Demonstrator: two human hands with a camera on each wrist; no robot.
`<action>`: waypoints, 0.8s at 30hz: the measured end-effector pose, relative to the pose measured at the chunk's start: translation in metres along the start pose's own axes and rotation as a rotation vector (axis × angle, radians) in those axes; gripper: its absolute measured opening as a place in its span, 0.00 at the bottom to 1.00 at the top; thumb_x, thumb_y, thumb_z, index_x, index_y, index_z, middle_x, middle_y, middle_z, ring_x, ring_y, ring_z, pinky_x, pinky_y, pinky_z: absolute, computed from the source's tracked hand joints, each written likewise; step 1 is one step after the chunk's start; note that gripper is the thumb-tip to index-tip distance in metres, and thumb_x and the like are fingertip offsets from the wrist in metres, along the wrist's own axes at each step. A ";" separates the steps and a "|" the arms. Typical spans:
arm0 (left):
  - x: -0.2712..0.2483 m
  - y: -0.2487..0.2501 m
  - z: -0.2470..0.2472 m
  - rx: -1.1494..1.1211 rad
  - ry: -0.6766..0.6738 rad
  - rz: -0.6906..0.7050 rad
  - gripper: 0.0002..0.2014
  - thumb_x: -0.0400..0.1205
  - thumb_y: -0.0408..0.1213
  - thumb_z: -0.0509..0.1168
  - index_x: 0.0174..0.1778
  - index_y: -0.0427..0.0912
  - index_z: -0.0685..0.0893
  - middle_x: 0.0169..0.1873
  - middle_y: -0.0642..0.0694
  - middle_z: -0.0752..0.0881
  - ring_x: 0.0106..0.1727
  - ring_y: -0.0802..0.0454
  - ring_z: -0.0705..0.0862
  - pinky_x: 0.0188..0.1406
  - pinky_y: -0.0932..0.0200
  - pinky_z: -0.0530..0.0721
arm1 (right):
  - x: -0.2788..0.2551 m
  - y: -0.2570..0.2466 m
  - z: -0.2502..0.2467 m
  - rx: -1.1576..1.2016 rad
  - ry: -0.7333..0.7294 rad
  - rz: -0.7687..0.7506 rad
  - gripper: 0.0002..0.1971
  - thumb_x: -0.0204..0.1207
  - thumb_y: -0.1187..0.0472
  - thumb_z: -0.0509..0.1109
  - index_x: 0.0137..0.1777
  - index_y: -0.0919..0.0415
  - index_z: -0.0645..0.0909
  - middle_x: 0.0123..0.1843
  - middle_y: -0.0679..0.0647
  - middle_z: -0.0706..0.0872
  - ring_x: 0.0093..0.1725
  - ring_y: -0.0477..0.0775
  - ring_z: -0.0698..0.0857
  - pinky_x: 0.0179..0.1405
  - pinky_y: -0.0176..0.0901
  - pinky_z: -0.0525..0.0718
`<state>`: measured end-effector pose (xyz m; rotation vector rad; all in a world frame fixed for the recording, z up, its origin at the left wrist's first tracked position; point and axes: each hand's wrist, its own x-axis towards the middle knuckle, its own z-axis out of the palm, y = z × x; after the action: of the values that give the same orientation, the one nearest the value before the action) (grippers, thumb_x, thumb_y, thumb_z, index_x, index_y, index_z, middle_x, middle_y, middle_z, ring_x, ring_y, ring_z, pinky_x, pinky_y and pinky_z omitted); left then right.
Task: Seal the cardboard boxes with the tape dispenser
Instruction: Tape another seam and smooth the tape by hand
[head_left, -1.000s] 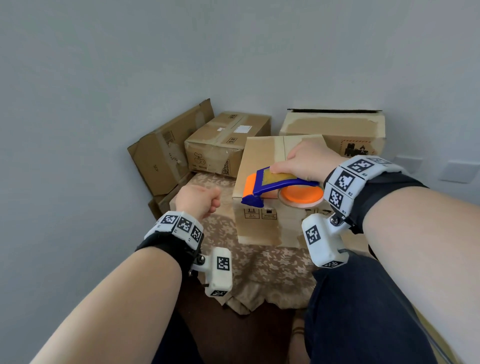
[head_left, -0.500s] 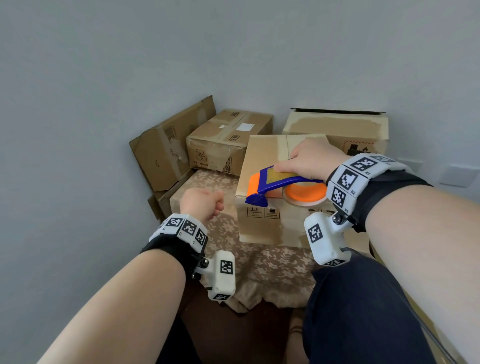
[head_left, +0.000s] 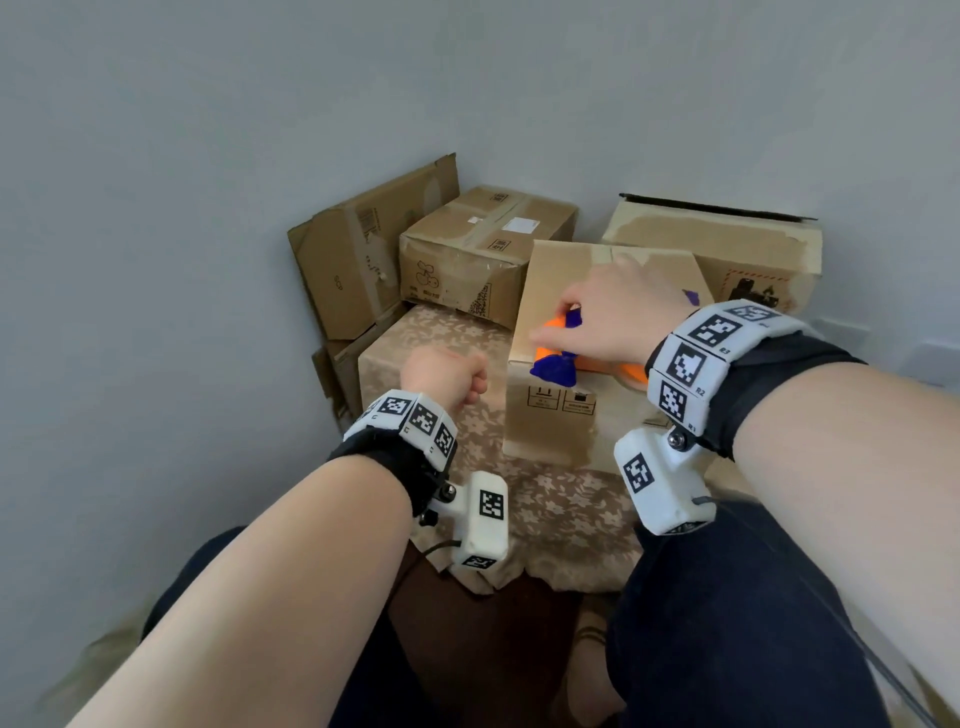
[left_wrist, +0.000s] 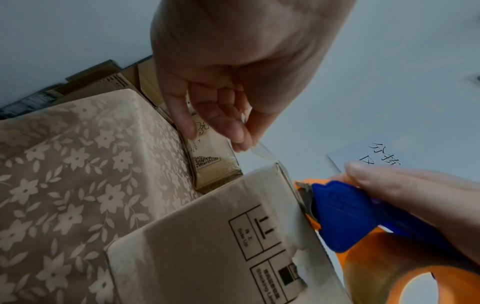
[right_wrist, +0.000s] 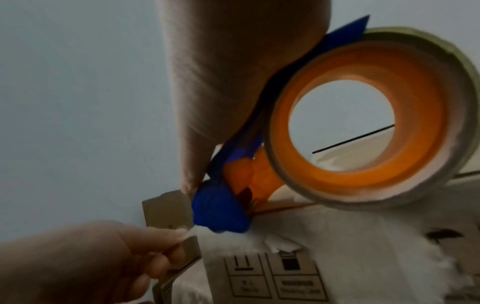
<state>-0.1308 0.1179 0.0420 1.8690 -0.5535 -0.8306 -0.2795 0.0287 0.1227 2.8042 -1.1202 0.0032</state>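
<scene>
While the right hand curls its fingers and thumb round the blue-and-orange tape dispenser, the tool's nose tips over the near top edge of the cardboard box at the centre of the head view. The left hand, at about nine o'clock from the dispenser, has its fingers curled; in the left wrist view the fingertips appear to pinch a clear strip of tape that runs towards the box's top corner, though the film is faint. The box front carries printed handling symbols, one panel reading "Side Up"; the neighbouring panel's wording is too blurred to read. The box stands on a surface draped in a beige floral cloth. At eleven o'clock sits a taped carton printed with a cherry drawing and a square code; at one o'clock a larger open-topped box shows a red-bordered mark, half hidden by the right wrist. A paper sign with Chinese characters is cut off behind the right thumb. The dispenser's roll fills the right wrist view.
</scene>
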 end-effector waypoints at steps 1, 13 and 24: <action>0.000 0.000 0.000 -0.005 -0.011 0.000 0.15 0.81 0.33 0.65 0.28 0.37 0.80 0.24 0.45 0.81 0.24 0.52 0.74 0.29 0.60 0.74 | -0.002 -0.002 -0.002 -0.066 -0.002 -0.011 0.22 0.73 0.29 0.57 0.49 0.44 0.81 0.48 0.49 0.81 0.57 0.55 0.72 0.49 0.50 0.70; 0.007 -0.008 0.001 -0.059 -0.166 -0.089 0.13 0.81 0.33 0.62 0.30 0.37 0.80 0.25 0.46 0.81 0.23 0.53 0.76 0.30 0.61 0.75 | 0.009 -0.031 0.009 -0.194 -0.132 -0.280 0.22 0.78 0.35 0.58 0.71 0.33 0.75 0.69 0.42 0.79 0.67 0.54 0.74 0.63 0.50 0.76; 0.005 -0.020 0.004 -0.149 -0.306 -0.155 0.16 0.85 0.35 0.56 0.30 0.39 0.74 0.22 0.47 0.75 0.21 0.53 0.70 0.29 0.62 0.67 | 0.015 -0.035 0.010 -0.292 -0.207 -0.305 0.29 0.75 0.40 0.68 0.76 0.28 0.65 0.67 0.42 0.77 0.62 0.49 0.73 0.51 0.42 0.73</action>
<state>-0.1298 0.1207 0.0208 1.6737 -0.5216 -1.2394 -0.2449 0.0422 0.1094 2.7169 -0.6484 -0.4493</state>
